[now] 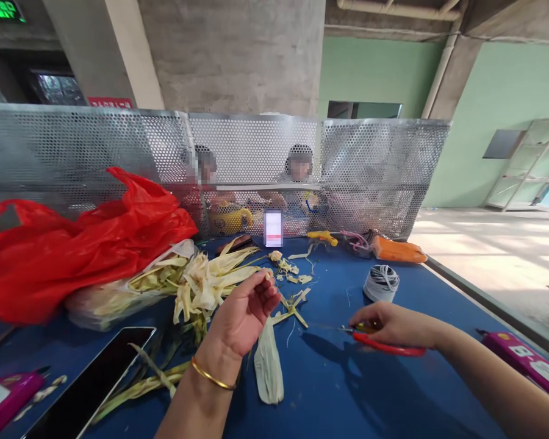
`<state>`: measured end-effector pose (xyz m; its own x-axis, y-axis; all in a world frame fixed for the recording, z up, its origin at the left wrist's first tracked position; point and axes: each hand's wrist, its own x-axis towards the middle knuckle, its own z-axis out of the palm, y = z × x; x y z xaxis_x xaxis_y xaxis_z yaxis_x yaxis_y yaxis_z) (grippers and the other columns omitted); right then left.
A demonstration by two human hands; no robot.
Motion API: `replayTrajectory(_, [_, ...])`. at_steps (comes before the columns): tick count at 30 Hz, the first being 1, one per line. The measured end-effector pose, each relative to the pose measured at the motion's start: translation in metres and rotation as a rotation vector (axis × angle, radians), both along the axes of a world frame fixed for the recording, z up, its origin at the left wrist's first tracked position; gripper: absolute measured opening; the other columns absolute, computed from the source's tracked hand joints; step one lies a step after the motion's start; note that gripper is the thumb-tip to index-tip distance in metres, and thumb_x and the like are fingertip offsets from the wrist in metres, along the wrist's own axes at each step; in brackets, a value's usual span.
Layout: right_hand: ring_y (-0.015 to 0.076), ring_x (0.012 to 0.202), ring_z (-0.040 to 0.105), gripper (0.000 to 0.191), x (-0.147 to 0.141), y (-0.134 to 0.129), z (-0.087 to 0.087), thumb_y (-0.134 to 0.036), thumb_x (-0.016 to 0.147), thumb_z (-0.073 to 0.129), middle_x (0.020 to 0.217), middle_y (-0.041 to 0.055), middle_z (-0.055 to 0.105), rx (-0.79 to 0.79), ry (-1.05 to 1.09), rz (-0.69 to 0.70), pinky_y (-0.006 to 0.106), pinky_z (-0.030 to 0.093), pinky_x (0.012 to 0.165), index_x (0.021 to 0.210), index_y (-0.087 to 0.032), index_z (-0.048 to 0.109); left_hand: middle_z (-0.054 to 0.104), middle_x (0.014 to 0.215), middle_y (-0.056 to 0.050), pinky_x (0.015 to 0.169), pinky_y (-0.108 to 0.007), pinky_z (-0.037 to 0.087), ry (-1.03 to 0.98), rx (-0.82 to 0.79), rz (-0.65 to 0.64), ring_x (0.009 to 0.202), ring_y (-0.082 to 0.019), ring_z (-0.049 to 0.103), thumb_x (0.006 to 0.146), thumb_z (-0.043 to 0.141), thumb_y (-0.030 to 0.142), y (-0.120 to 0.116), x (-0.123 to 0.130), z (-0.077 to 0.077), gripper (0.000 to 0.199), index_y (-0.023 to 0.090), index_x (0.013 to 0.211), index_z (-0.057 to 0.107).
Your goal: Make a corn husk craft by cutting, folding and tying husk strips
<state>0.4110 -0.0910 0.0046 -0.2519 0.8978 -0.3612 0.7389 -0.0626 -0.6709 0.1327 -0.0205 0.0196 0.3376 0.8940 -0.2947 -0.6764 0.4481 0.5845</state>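
My left hand [249,314], with a gold bangle on the wrist, is raised over the middle of the table, fingers curled and pressed together. A small pale bit shows at its fingertips, too small to name. Below that hand lies a flat pale corn husk [269,366]. My right hand [384,326] grips red-handled scissors [388,347] low above the blue tabletop, blades pointing left. Several narrow husk strips [295,311] lie between the hands. Left of my left hand spreads a pile of dry corn husks [205,277].
A ball of grey cord [381,283], an orange bundle [399,250] and a yellow glue gun [322,236] stand on the right and back. On the left lie a red plastic bag [86,250] and a dark phone [91,384]. A perforated metal screen [256,146] borders the table; two people sit behind it.
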Motion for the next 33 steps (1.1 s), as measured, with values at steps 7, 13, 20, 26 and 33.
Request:
replayTrajectory(7, [0.0246,0.092,0.065,0.036,0.009,0.020,-0.008,-0.035,0.079,0.057,0.101,0.0080,0.072,0.197,-0.385,-0.107,0.028,0.047,0.075,0.106,-0.017,0.070,0.058,0.064,-0.001,0.053,-0.020,0.055,0.027,0.018,-0.079,0.052,-0.008,0.056,0.084,0.056,0.010,-0.008,0.008,-0.003,0.012,0.010,0.072,0.061])
replayTrajectory(13, [0.0347,0.091,0.066,0.030,-0.001,0.017,-0.033,-0.022,0.083,0.048,0.097,0.0208,0.069,0.340,-0.805,-0.231,0.039,0.048,0.071,0.104,-0.010,0.067,0.056,0.063,-0.002,0.053,-0.022,0.055,0.170,0.126,-0.255,0.051,-0.008,0.055,0.082,0.058,0.014,-0.020,0.020,-0.008,0.015,0.008,0.069,0.062])
replayTrajectory(20, [0.0174,0.074,0.065,0.031,-0.050,0.004,-0.011,-0.036,0.081,0.058,0.101,0.0067,0.070,0.373,0.290,-0.126,0.029,0.051,0.065,0.107,-0.020,0.066,0.055,0.065,-0.001,0.056,-0.022,0.054,0.257,0.214,-0.417,0.054,-0.008,0.053,0.072,0.070,0.023,-0.033,0.035,-0.019,0.016,0.010,0.068,0.063])
replayTrajectory(26, [0.0098,0.047,0.055,0.025,-0.062,0.011,-0.028,-0.040,0.066,0.068,0.057,-0.0028,0.061,0.074,0.617,-0.221,0.021,0.044,0.047,0.066,-0.016,0.059,0.057,0.064,-0.001,0.057,-0.022,0.051,0.386,0.220,-0.370,0.055,-0.008,0.054,0.066,0.075,0.030,-0.033,0.044,-0.030,0.022,0.011,0.069,0.063])
replayTrajectory(33, [0.0189,0.068,0.065,0.022,-0.004,0.011,-0.026,-0.010,0.080,0.050,0.076,0.0073,0.069,0.536,-0.433,-0.152,0.025,0.042,0.058,0.072,-0.017,0.070,0.067,0.086,-0.007,0.061,-0.022,0.048,0.570,0.287,-0.216,0.072,-0.013,0.063,0.064,0.077,0.037,-0.028,0.050,-0.044,0.030,0.013,0.080,0.068])
